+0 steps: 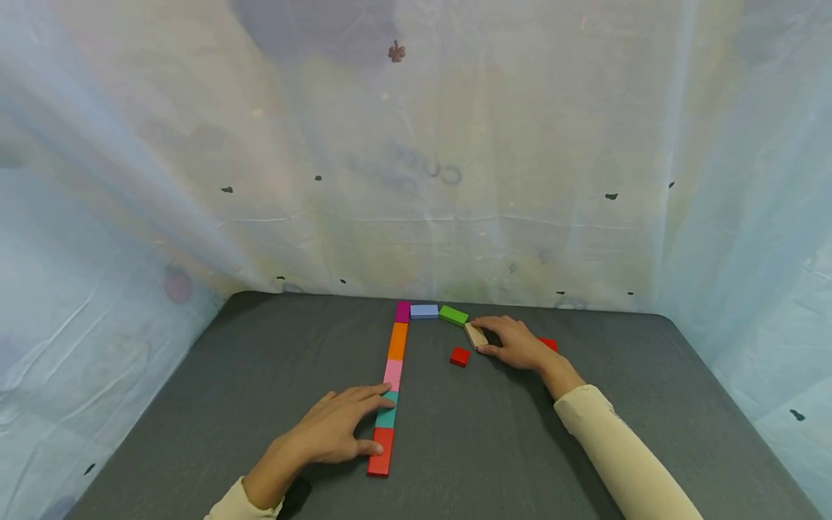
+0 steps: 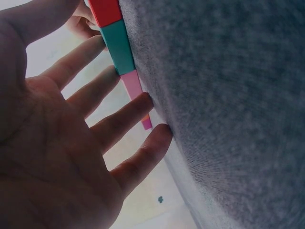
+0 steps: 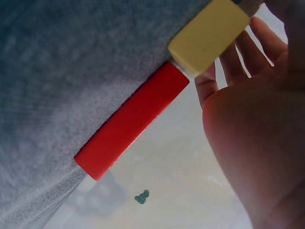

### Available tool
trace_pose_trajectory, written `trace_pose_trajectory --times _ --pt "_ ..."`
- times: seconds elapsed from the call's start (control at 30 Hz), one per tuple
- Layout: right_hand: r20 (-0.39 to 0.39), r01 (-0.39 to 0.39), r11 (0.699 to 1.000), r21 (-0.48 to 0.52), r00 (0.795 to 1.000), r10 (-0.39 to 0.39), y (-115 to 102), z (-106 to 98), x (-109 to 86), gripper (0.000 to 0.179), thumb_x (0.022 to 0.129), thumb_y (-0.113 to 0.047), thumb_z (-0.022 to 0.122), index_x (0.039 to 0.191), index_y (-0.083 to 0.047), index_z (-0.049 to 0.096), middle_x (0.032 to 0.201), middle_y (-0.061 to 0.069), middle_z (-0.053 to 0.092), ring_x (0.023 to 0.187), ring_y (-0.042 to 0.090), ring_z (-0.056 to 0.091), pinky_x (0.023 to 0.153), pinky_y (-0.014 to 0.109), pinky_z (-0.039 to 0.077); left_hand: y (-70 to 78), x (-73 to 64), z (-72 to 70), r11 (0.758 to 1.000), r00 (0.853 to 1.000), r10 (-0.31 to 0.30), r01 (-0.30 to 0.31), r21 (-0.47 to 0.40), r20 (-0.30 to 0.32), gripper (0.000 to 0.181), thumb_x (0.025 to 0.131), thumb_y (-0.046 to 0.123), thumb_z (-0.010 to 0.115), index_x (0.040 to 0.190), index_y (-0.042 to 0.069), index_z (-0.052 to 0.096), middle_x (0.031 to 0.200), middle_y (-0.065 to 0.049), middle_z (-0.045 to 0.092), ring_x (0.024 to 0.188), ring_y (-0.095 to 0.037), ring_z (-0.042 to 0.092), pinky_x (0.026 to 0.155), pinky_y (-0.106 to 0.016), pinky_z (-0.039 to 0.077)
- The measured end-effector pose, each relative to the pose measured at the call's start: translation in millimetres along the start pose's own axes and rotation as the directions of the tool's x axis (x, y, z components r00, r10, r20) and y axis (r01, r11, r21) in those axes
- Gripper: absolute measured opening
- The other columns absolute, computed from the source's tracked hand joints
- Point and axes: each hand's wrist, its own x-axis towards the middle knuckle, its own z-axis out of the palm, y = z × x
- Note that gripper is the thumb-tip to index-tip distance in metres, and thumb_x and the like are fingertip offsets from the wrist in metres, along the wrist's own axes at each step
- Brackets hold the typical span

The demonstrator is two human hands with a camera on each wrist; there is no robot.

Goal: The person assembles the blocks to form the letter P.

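Observation:
A straight row of blocks runs away from me: red, teal, pink, orange and magenta. Over its near end lies my left hand, fingers spread, with fingertips by the pink and teal blocks and the thumb at the red one. My right hand pinches a plain wooden block between thumb and fingers, at the corner of a green block. In the right wrist view, a yellow block and a red block sit end to end beside that hand.
A blue block joins the magenta one to the green. One short red block lies apart, just left of my right hand. Behind the dark table hangs a pale patterned sheet, which also closes both sides.

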Motion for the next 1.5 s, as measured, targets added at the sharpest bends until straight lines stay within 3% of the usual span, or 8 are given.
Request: trace_pose_trajectory --times 0.5,0.73,1.17,1.5 --pt "-0.013 -0.019 1.0 0.019 1.0 0.019 1 0 1.6 0.057 0.094 -0.034 0.068 0.146 -0.016 0.05 0.15 0.011 0.05 0.136 0.038 0.047 0.106 0.071 0.03 -0.3 -0.1 -0.6 1.0 1.0 -0.007 0.007 -0.007 0.004 0.061 0.083 0.049 0.077 0.138 0.032 0.056 0.159 0.006 0.039 0.143 -0.026 0.041 0.106 -0.078 0.026" --pt "-0.099 0.007 1.0 -0.014 0.995 -0.008 -8 3 -0.1 0.057 0.089 -0.036 0.074 0.14 -0.017 0.057 0.144 0.009 0.056 0.132 0.033 0.048 0.096 0.058 0.03 0.7 -0.1 0.0 1.0 1.0 -0.008 0.008 -0.006 0.008 0.061 0.083 0.05 0.077 0.138 0.031 0.057 0.159 0.006 0.039 0.143 -0.026 0.041 0.106 -0.078 0.026" --pt "-0.007 0.021 1.0 -0.007 1.0 -0.021 -27 6 -4.8 0.052 0.087 -0.045 0.074 0.133 -0.023 0.064 0.131 -0.003 0.065 0.129 0.024 0.049 0.099 0.052 0.027 1.7 5.3 0.8 1.0 1.0 0.002 -0.002 0.001 0.016 0.061 0.083 0.05 0.076 0.138 0.031 0.057 0.159 0.006 0.039 0.143 -0.027 0.041 0.106 -0.076 0.027" --pt "0.018 0.049 0.996 -0.076 0.999 -0.048 -32 11 -2.7 0.046 0.088 -0.044 0.074 0.129 -0.024 0.067 0.118 -0.006 0.068 0.116 0.02 0.052 0.096 0.052 0.028 1.2 5.2 2.3 1.0 1.0 0.005 -0.005 0.002 0.011 0.06 0.083 0.049 0.077 0.137 0.031 0.057 0.158 0.005 0.041 0.142 -0.027 0.042 0.106 -0.076 0.028"
